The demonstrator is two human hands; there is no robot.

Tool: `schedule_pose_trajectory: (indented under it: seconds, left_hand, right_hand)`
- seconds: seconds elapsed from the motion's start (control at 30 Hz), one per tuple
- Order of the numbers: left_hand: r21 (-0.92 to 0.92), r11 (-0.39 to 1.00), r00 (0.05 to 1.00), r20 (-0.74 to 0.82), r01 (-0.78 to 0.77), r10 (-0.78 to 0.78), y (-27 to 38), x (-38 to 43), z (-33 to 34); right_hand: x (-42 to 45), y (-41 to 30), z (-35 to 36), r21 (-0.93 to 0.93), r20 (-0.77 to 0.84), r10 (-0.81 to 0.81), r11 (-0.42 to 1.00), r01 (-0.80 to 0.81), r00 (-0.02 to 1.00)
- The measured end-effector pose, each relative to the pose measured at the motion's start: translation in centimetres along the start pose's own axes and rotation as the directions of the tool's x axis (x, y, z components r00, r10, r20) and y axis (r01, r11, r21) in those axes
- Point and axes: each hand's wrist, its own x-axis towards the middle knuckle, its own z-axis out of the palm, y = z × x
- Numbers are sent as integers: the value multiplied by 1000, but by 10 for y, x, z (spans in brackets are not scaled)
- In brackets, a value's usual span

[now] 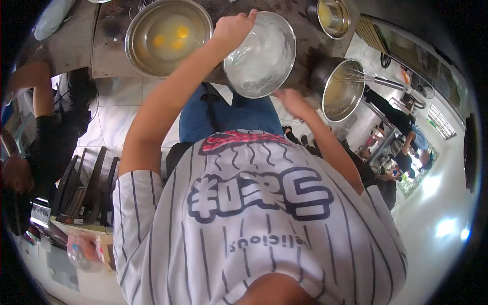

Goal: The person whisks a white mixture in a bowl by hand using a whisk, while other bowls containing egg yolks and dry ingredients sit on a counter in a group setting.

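Observation:
My left hand (234, 30) holds the far left rim of a metal mixing bowl (263, 57), which is tilted towards me and smeared inside with a glossy white substance. My right hand (295, 103), blurred, is at the near rim of this bowl; its grip cannot be made out. To the left, a larger metal bowl (130, 49) holds three egg yolks (182, 31) in clear liquid. On the right, a deep metal bowl (326, 82) holds a pale yellowish mixture, with a balloon whisk (387, 83) resting in it.
A small metal bowl (346, 19) with something yellow stands at the worktable's (110, 57) far right. More wire whisks (215, 8) lie behind the bowls. A white bag-like object (53, 19) is at far left. Another person's arm (42, 87) is at left; several people are in the right background.

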Motion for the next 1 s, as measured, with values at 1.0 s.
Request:
schedule_pose_trajectory:
  seconds: [1.0]
  left_hand:
    - [31,996,995,59,-81,79,6,2,-3]
  right_hand:
    - [-21,13,22,325,549,142,872,-367,824]
